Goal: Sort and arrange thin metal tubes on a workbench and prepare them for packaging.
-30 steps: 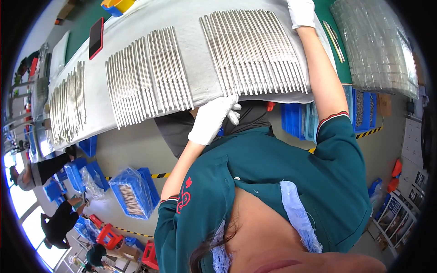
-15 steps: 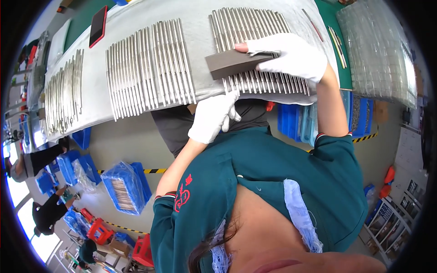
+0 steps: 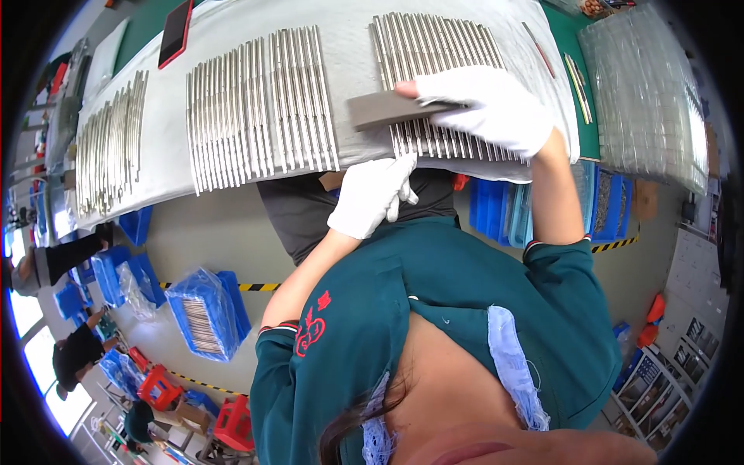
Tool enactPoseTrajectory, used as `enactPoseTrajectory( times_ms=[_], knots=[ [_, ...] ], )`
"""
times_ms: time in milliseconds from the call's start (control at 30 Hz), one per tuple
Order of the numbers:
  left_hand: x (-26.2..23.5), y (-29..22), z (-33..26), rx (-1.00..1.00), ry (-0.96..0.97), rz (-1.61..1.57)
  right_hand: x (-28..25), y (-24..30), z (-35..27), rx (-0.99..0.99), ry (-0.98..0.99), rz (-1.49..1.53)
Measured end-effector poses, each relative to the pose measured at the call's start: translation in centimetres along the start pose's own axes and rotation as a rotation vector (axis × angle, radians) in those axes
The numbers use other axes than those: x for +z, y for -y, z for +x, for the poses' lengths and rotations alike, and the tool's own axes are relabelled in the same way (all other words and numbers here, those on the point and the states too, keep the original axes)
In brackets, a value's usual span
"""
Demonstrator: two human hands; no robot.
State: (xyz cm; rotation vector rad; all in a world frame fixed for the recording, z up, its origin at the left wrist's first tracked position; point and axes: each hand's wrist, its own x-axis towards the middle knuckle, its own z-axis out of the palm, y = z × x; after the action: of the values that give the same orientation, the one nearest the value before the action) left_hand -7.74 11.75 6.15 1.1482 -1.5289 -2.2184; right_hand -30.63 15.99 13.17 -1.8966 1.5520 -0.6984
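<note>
My right hand (image 3: 487,106), in a white glove, grips a flat grey-brown block (image 3: 385,110) and holds it on a row of thin metal rods (image 3: 434,54) lying side by side on a grey cloth (image 3: 353,46). My left hand (image 3: 372,194), also gloved, rests at the table's near edge just below the rods, its fingers curled on the cloth's edge. A second group of rods (image 3: 260,101) lies to the left, and a third (image 3: 108,151) further left.
A red phone (image 3: 176,32) lies at the cloth's far left. Stacked clear trays (image 3: 647,93) stand at the right. Blue crates (image 3: 205,310) and red stools (image 3: 232,422) stand on the floor. Other people (image 3: 74,353) work at the left.
My right hand came back from the far side of the table holding the block and has slid it left across the right-hand rods. My left hand stayed at the table edge.
</note>
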Motion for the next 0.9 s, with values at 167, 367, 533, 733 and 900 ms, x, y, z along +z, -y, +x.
enactPoseTrajectory(
  times_ms=[167, 367, 533, 733, 900],
  knots=[
    [-0.6, -0.5, 0.1, -0.006, -0.01, 0.036, -3.8, -2.8, -2.5, 0.152, -0.271, 0.136],
    [-0.1, 0.3, 0.4, -0.036, -0.021, 0.017, -5.4, -7.3, 3.3, 0.208, -1.004, 0.419],
    [-1.7, 1.1, -0.5, -0.076, 0.098, 0.084, -4.9, -9.7, 5.1, 0.187, -1.049, 0.514],
    [-1.9, 1.5, 0.1, 0.041, 0.216, 0.231, -4.7, -15.6, 4.2, 0.298, -1.109, -0.215],
    [-2.9, 0.7, -0.3, 0.2, 0.307, 0.412, -4.9, -16.2, 4.4, 0.323, -1.164, -0.092]
  ],
)
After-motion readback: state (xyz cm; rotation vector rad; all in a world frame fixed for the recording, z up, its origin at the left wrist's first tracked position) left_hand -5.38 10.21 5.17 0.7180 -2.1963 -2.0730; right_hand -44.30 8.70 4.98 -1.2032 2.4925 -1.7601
